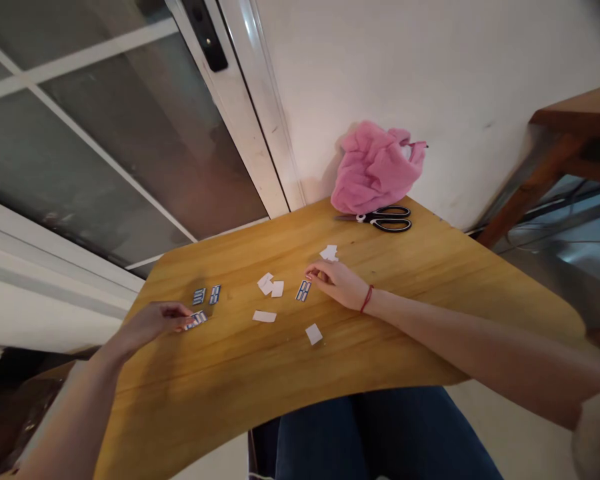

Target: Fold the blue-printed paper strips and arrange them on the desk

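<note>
My left hand (165, 318) pinches a small blue-and-white printed card (197, 320) at the table's left side. Just beyond it lie two more such cards, a left one (199, 297) and a right one (215, 294). Toward the middle, my right hand (333, 281) has its fingertips together at the upper corner of another blue-and-white card (303, 291). White paper pieces lie between the hands: a small cluster (277, 289) and a single strip (265, 317). One white square (314, 334) is nearer me, and a few white pieces (329, 252) sit just beyond my right hand.
Black-handled scissors (387, 219) lie at the table's far edge, beside a crumpled pink plush cloth (377, 167) against the wall. A glass-paned door (145, 127) borders the wooden table (380, 360) at the far left. Another wooden table (580, 107) stands at the right.
</note>
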Available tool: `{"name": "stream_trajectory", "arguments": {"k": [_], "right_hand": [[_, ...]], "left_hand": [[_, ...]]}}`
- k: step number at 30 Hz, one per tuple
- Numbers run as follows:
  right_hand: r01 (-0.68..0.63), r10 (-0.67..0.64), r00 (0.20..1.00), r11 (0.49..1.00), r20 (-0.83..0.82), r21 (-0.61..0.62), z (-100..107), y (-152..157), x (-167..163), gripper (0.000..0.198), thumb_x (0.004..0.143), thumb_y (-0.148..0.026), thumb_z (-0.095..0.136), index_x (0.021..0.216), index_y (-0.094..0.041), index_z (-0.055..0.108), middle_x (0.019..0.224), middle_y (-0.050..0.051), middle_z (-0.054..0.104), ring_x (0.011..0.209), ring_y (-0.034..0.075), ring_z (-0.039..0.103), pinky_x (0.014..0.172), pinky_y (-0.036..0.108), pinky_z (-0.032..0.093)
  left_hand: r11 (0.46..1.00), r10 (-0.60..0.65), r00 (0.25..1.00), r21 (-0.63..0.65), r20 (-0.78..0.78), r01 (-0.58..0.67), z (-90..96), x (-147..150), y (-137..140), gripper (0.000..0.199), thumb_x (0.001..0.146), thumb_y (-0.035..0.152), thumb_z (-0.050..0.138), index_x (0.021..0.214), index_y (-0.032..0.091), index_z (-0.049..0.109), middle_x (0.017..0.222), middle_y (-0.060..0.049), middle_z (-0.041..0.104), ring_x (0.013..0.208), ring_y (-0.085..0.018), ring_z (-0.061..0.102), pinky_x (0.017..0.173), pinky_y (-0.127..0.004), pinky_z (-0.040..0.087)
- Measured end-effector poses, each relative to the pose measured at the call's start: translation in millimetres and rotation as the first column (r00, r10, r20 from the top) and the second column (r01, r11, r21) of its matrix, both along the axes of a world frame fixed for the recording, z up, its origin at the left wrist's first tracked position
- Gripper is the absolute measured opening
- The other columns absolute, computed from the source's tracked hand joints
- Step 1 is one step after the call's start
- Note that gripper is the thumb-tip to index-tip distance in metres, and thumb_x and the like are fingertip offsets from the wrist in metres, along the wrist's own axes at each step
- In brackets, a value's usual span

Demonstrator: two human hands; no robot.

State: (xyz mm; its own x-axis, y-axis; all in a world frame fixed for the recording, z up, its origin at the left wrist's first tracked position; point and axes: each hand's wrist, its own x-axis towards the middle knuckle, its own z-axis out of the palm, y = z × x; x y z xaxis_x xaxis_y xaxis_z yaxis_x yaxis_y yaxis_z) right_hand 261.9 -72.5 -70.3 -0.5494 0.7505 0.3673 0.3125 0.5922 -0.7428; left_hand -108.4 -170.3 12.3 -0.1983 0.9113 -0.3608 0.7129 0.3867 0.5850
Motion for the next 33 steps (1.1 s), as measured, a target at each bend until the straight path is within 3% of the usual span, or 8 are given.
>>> {"name": "stream_trajectory", "arguments": {"k": [5,15,22,25,28,30,33], "right_hand": [[0.011,-0.011,1.000,1.000,0.002,-0.015,-0.2,-0.1,1.8,0.021,0.090,-0.029,0.048,0.093,-0.014,0.062,0.081,0.004,0.065,0.060,0.008,0.048,0.062,0.022,0.038],[0.006,-0.006,1.000,1.000,0.025,-0.009,2.6,-0.1,2.5,0.019,0.090,-0.027,0.048,0.090,-0.015,0.062,0.080,0.003,0.064,0.062,0.008,0.048,0.062,0.022,0.038],[0.012,-0.012,1.000,1.000,0.015,-0.012,1.2,1.6,2.6,0.018,0.089,-0.025,0.049,0.088,-0.014,0.062,0.081,0.003,0.063,0.064,0.008,0.050,0.065,0.022,0.039],[0.012,-0.012,1.000,1.000,0.018,0.013,1.2,1.9,2.8,0.017,0.090,-0.025,0.049,0.088,-0.014,0.062,0.082,0.003,0.063,0.064,0.008,0.049,0.065,0.022,0.039],[0.019,-0.020,0.999,0.999,0.026,0.027,2.2,1.6,2.6,0.016,0.090,-0.024,0.049,0.088,-0.014,0.062,0.081,0.003,0.063,0.064,0.008,0.049,0.066,0.022,0.038],[0.025,-0.025,0.999,0.999,0.033,0.022,2.4,1.6,2.5,0.016,0.090,-0.024,0.049,0.087,-0.014,0.062,0.079,0.003,0.063,0.064,0.008,0.049,0.066,0.023,0.038],[0.032,-0.032,0.999,0.999,0.030,0.027,1.4,2.3,2.7,0.017,0.090,-0.024,0.048,0.086,-0.014,0.061,0.079,0.003,0.062,0.065,0.009,0.050,0.066,0.023,0.038]], "left_hand": [[0.997,-0.079,0.988,-0.017,-0.131,0.077,-5.6,-9.5,15.9,0.018,0.062,0.037,0.071,0.062,0.020,0.066,0.057,0.006,0.061,0.064,-0.013,0.053,0.065,-0.021,0.038],[0.988,-0.145,0.978,0.025,-0.148,0.150,-17.8,-23.4,29.4,0.026,0.061,0.035,0.067,0.062,0.018,0.046,0.056,0.008,0.050,0.060,-0.010,0.045,0.057,-0.018,0.034],[0.959,-0.199,0.843,0.076,-0.499,0.272,-13.0,-18.5,30.6,0.022,0.062,0.029,0.064,0.059,0.019,0.045,0.057,0.007,0.047,0.060,-0.011,0.041,0.057,-0.019,0.030],[0.943,-0.175,0.832,0.153,-0.526,0.295,-6.8,-2.9,29.9,0.020,0.067,0.033,0.063,0.064,0.019,0.050,0.063,0.005,0.052,0.064,-0.013,0.046,0.060,-0.021,0.033],[0.941,-0.164,0.918,0.222,-0.361,0.255,-4.9,30.4,27.3,0.026,0.075,0.047,0.057,0.076,0.021,0.056,0.072,0.002,0.058,0.068,-0.015,0.051,0.062,-0.024,0.037],[0.932,-0.228,0.942,0.224,-0.247,0.284,-9.8,57.2,24.9,0.030,0.075,0.050,0.057,0.081,0.021,0.059,0.082,-0.001,0.062,0.072,-0.017,0.054,0.066,-0.026,0.040],[0.900,-0.360,0.911,0.182,-0.201,0.396,-25.2,89.3,21.4,0.028,0.072,0.045,0.062,0.090,0.023,0.061,0.090,-0.003,0.061,0.078,-0.018,0.054,0.067,-0.027,0.041]]}}
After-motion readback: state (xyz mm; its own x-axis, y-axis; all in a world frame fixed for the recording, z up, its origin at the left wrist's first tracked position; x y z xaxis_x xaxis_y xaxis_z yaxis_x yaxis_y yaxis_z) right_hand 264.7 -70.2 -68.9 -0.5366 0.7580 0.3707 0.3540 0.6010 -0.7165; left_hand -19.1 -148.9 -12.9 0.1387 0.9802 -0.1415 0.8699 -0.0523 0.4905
